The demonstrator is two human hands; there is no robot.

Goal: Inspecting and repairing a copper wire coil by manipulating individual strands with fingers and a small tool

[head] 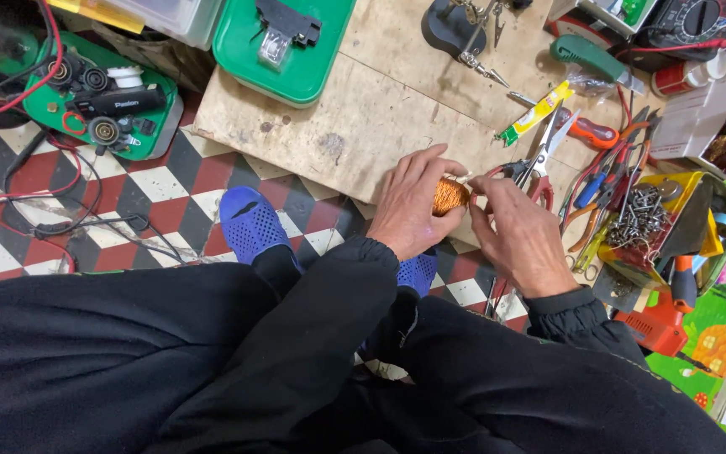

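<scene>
A small coil of copper wire point(449, 196) sits between my two hands, just over the near edge of a low wooden board point(355, 126). My left hand point(412, 206) wraps around the coil's left side with fingers curled over its top. My right hand point(521, 235) pinches the coil's right end with thumb and fingertips. Both sleeves are black. Much of the coil is hidden behind my fingers.
Scissors point(544, 155), pliers and screwdrivers point(607, 181) lie right of my hands, beside a yellow tray of metal screws point(644, 214). A green tray point(283, 42) and a green tester device point(98, 97) with red and black leads lie at the back left. My blue shoes point(249, 223) rest on checkered tiles.
</scene>
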